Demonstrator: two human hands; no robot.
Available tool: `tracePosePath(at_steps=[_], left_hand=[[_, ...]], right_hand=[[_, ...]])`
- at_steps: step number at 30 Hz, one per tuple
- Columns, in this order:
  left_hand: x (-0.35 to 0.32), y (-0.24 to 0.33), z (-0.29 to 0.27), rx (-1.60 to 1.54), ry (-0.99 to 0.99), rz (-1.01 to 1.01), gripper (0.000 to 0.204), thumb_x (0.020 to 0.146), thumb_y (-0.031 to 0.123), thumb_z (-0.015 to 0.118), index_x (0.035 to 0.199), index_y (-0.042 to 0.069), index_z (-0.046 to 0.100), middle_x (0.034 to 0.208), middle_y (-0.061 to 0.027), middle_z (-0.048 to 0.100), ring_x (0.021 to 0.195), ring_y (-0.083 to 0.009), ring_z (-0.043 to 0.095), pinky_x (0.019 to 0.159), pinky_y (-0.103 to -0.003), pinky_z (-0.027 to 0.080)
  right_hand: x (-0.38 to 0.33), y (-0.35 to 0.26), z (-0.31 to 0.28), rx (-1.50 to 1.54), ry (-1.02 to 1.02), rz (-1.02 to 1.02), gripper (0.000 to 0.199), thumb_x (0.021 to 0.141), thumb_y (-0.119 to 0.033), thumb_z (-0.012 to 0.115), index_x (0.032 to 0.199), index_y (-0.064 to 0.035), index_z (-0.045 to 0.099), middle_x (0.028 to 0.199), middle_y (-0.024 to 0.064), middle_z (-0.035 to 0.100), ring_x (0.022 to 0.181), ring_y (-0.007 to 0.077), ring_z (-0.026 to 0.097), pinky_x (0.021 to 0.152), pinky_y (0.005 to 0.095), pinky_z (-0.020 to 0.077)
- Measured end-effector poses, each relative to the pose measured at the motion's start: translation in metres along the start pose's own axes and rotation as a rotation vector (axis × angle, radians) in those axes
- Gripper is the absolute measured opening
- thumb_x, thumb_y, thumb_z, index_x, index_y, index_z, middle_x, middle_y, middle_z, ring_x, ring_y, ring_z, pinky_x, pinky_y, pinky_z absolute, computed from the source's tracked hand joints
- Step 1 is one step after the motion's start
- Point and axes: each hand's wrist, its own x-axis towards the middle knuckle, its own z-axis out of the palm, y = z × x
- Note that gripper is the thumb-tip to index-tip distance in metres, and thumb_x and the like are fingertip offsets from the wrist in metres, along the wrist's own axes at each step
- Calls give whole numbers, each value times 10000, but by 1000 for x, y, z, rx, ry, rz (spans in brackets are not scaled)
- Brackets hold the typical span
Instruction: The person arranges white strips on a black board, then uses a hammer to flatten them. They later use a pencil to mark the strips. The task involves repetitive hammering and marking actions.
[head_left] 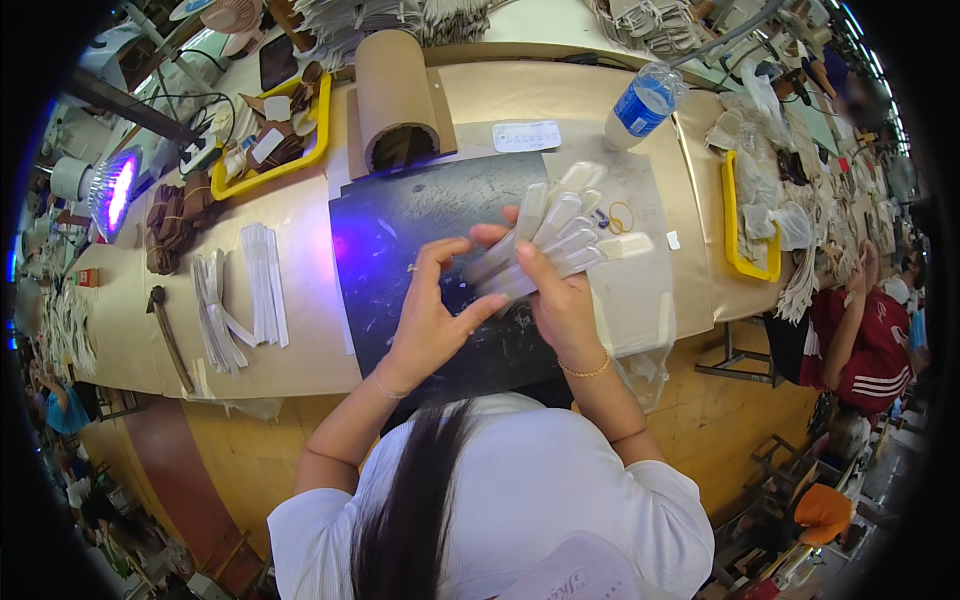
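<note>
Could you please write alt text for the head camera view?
A person's right hand holds a fan of pale strips over a workbench, the left hand close beside them. Beyond are a brown tube and a bottle; a hammer and white bands lie to the left.

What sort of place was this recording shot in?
Most likely a workshop or small factory floor: stacked white strips and a hammer lie on a long worktable, and another person in red is off to the right, near more piled material.
</note>
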Motion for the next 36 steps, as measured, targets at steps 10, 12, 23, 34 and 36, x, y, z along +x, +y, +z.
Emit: tracePosePath(at_steps=[10,12,23,34,36], left_hand=[[5,-8,21,-1017,63,-304,672,954,244,623,1496,85,257,1476,-97,377,1382,-251,355,1151,-416,282],[3,-26,18,-1053,157,-318,511,1024,255,500,1473,97,316,1441,-119,423,1350,-244,406,1130,-431,324],[2,-20,-44,-929,31,-414,421,941,154,611,1317,4,495,1245,-139,586,1158,-267,587,1011,-420,472],[30,27,-133,-130,-542,-781,403,832,186,757,1134,-13,579,920,-121,697,828,-225,708,751,-324,561],[25,6,-140,-248,-480,-781,428,819,157,766,1137,-12,534,974,-134,663,852,-275,718,769,-360,576]], right_hand=[[9,24,19,-1668,-187,-334,769,846,-60,582,1531,-98,236,1483,234,334,1366,455,336,1092,642,250],[7,33,13,-1639,-282,-240,766,853,-71,586,1533,-109,237,1501,238,309,1389,469,302,1109,642,228],[30,-14,9,-1153,-371,-247,480,853,-149,709,1309,-71,581,1164,132,616,1010,262,617,877,341,493],[72,8,43,-886,-393,43,305,859,-85,725,1142,-35,623,820,3,627,728,64,578,668,213,478],[73,30,28,-889,-327,35,225,859,-85,720,1052,-18,625,783,9,637,700,72,586,659,227,481]])
